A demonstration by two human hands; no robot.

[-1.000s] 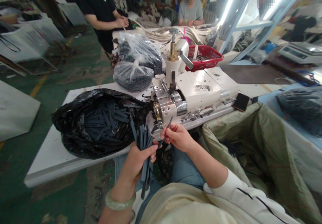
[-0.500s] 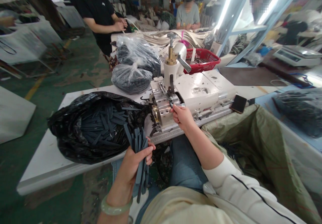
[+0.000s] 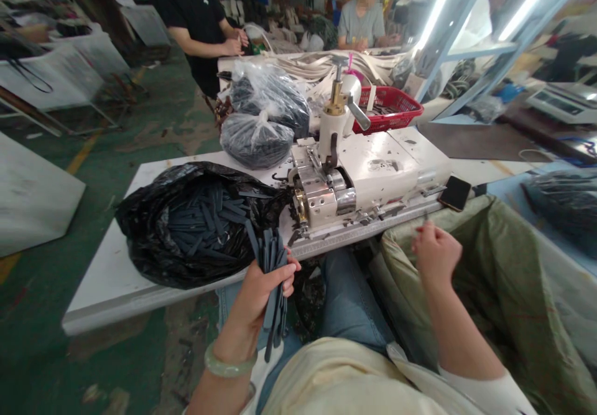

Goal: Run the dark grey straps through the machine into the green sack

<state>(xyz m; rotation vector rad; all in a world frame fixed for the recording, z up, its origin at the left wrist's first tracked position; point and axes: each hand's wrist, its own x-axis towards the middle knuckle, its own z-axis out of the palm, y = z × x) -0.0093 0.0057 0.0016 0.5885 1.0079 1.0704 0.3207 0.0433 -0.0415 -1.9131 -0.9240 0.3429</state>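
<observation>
Noted right hand (image 3: 437, 256) moved since the earlier frame from the machine (image 3: 392, 163) to beside the green sack (image 3: 400, 244), with fingers curled on a blurred dark piece (image 3: 425, 214). Found left hand (image 3: 257, 290) closed around a bundle of dark strips (image 3: 270, 250). Observed beyond, on the white table (image 3: 100, 290), black bag (image 3: 140, 231) with loose strips (image 3: 198, 222) inside; farther, clear bag (image 3: 256, 144) and red basket (image 3: 401, 117).

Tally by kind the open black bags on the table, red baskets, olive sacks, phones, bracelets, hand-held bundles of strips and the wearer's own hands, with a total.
Open black bag: 1
Red basket: 1
Olive sack: 1
Phone: 1
Bracelet: 1
Bundle of dark strips: 1
Own hands, left hand and right hand: 2
Total: 8
</observation>
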